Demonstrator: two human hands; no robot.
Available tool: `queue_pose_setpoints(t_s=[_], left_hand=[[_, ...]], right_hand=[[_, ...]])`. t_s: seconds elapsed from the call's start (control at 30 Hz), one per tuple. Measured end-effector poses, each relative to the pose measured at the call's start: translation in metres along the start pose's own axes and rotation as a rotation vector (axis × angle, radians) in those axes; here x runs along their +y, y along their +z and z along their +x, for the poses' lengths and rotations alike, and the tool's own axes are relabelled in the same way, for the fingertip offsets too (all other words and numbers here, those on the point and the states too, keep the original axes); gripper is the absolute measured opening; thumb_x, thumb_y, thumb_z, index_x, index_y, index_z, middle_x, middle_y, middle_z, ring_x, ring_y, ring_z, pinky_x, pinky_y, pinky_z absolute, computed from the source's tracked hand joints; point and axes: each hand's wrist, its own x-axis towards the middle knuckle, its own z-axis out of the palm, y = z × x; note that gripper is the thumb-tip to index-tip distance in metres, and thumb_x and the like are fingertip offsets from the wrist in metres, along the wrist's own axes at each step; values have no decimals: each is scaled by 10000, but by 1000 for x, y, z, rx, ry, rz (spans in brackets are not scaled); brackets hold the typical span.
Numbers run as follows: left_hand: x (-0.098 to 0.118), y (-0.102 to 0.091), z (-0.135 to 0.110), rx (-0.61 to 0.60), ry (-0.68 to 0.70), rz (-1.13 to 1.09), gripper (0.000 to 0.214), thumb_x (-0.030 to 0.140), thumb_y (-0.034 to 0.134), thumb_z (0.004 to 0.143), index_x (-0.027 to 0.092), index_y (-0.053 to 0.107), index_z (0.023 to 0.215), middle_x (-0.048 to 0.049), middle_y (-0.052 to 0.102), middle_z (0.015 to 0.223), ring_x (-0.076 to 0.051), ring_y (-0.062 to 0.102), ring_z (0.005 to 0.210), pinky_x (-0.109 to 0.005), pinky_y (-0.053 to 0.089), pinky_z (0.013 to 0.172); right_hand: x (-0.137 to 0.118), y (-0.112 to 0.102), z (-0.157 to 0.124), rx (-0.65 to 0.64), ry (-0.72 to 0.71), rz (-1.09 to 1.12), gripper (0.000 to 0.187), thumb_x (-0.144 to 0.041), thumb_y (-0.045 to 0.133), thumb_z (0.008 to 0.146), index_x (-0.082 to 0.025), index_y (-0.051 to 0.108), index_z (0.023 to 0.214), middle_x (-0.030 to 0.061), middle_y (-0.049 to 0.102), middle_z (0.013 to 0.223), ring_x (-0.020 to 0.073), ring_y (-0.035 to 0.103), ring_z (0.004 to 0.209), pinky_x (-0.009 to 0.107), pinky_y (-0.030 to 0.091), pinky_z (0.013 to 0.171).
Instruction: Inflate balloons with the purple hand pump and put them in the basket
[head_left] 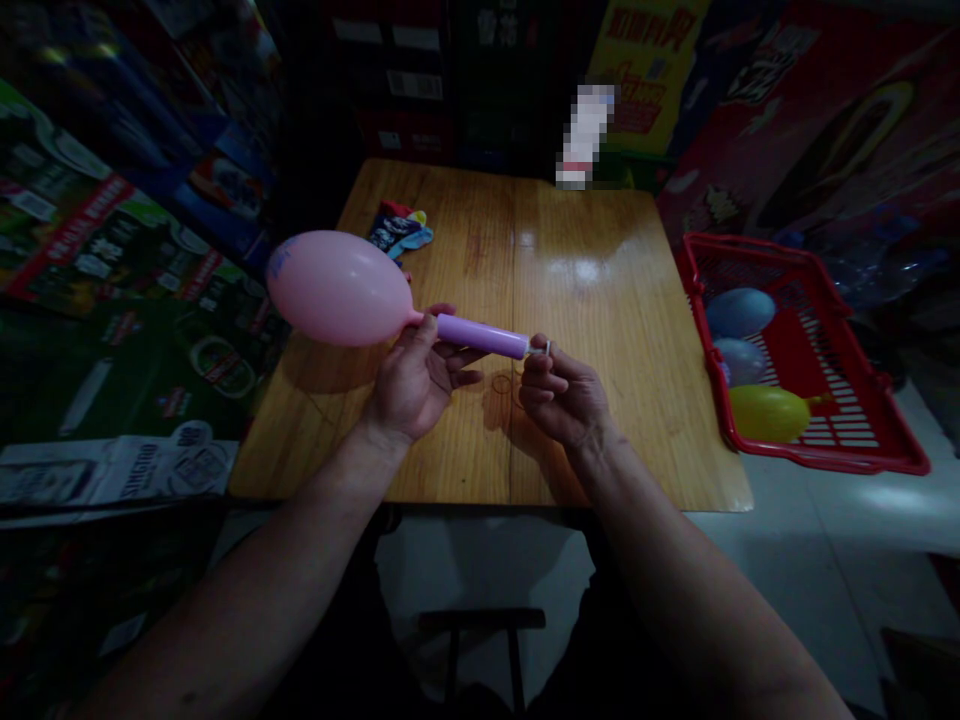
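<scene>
Holding a pump and a balloon end to end above the table, both hands show in the head view. The left hand (409,380) is clamped, thumb and fingers, around the neck of the pink balloon (337,288) where it meets the purple pump (480,335); some of its fingers reach under the barrel. The balloon is inflated, rounded, lying out to the left, with blue print at its far end. The pump lies nearly level between the two hands, sloping slightly down to the right. The right hand (562,395) is pinched on the white handle (548,348) at the pump's right end; a short length of rod shows between handle and barrel. Below the pump, on the wooden table (600,300), lies a thin ring (502,385). Behind the pink balloon, near the back left corner, sits a small heap of limp coloured pieces (401,230), exact kind unclear. Just beside the table's right edge is a red basket (832,458) containing a blue balloon (741,312), a pale balloon (739,360) and a yellow balloon (769,413). Green boxes (187,350) stand at left; a pixelated patch (589,135) hides something at the back.
</scene>
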Motion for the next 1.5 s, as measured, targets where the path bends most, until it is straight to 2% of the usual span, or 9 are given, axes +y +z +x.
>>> queue_pose_setpoints(t_s=[0.2, 0.37, 0.47, 0.67, 0.8, 0.97, 1.1, 1.33, 1.5], left_hand=[[1, 2, 4, -7, -6, 5, 372, 521, 701, 970, 263, 635, 1229, -86, 779, 1153, -268, 777, 1021, -296, 632, 670], [14, -7, 11, 52, 70, 17, 362, 513, 708, 962, 248, 668, 1206, -54, 778, 994, -241, 791, 879, -260, 594, 600], [20, -11, 13, 100, 129, 42, 410, 544, 689, 968, 277, 656, 1277, -53, 781, 1025, -242, 791, 900, -239, 574, 578], [2, -4, 5, 31, 8, 32, 373, 536, 659, 989, 256, 640, 1236, -84, 787, 1112, -241, 780, 941, -271, 610, 636], [-3, -2, 4, 39, 37, 29, 341, 514, 661, 992, 241, 643, 1196, -96, 790, 1100, -233, 778, 921, -276, 612, 651], [5, -4, 9, 69, 27, -6, 312, 489, 704, 966, 241, 667, 1152, -52, 783, 960, -227, 781, 865, -268, 600, 631], [13, -5, 10, 137, 111, 9, 381, 546, 702, 958, 271, 669, 1220, -44, 783, 962, -244, 792, 916, -244, 569, 599], [-3, 4, -3, 26, -33, 12, 407, 555, 701, 959, 286, 619, 1254, -88, 773, 1176, -280, 777, 1039, -308, 629, 672], [-3, 1, 1, 33, -20, -14, 378, 526, 712, 959, 267, 641, 1226, -64, 776, 1067, -271, 783, 1011, -297, 622, 674]], right_hand=[[-2, 2, 2, 7, -9, -1, 204, -157, 473, 1067, -201, 663, 1005, -52, 654, 743, 32, 328, 443, 127, 390, 463], [-16, 1, -3, -53, -32, -94, 212, -145, 476, 1053, -201, 664, 973, -69, 607, 699, 25, 296, 431, 129, 349, 453], [-23, 0, -7, -76, -89, -114, 230, -154, 456, 1060, -210, 660, 972, -77, 588, 687, 27, 294, 427, 134, 331, 451], [-2, -1, -3, -22, -17, -87, 165, -156, 512, 1045, -197, 649, 964, -74, 591, 674, 27, 281, 417, 138, 343, 442], [5, 0, 1, -36, 8, -49, 151, -162, 510, 1050, -182, 645, 986, -69, 594, 673, 27, 296, 417, 132, 361, 443], [-14, 0, -4, -39, 8, -88, 155, -147, 511, 1045, -184, 641, 969, -70, 593, 677, 25, 287, 417, 122, 361, 436], [-30, -1, -8, -51, -80, -128, 218, -139, 462, 1058, -203, 645, 958, -80, 578, 665, 24, 281, 413, 117, 344, 436], [-2, -6, -3, -61, -9, -67, 105, -158, 561, 1033, -196, 649, 990, -76, 608, 687, 18, 332, 423, 120, 393, 466], [-3, -2, -3, -95, -17, -13, 191, -140, 470, 1060, -195, 651, 1027, -51, 669, 750, 24, 380, 448, 119, 427, 485]])
